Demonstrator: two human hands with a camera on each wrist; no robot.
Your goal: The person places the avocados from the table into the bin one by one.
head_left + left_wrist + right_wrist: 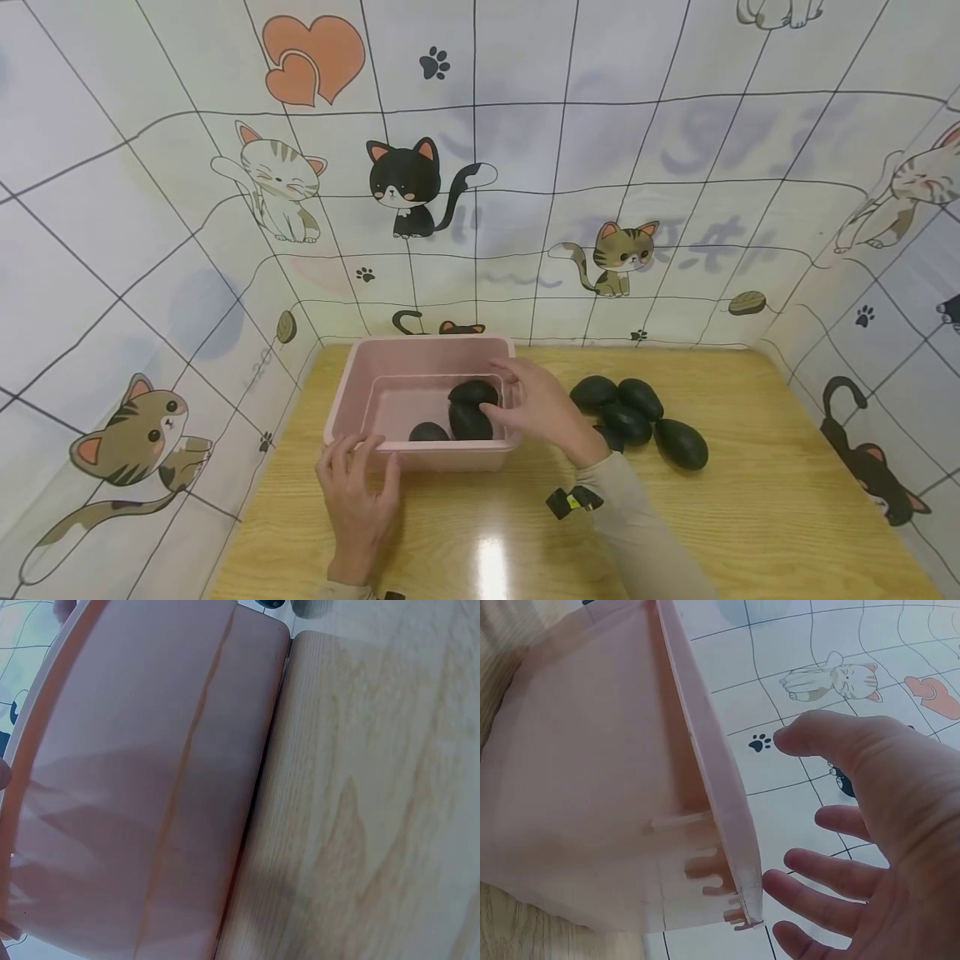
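Observation:
A pink plastic box stands on the wooden table with a few dark, smooth avocados inside, towards its right side. My left hand grips the box's front-left rim, fingers over the edge and thumb against the outer front. In the left wrist view the box's side wall fills much of the picture. My right hand is over the right rim, fingers and thumb spread apart, close to the avocados in the box. The right wrist view shows that hand holding nothing, beside the rim.
Right of the box, several more avocados lie in a cluster on the wooden table. A white sheet with a grid and cartoon cats rises behind the table and at both sides. A black strap piece is at the right wrist.

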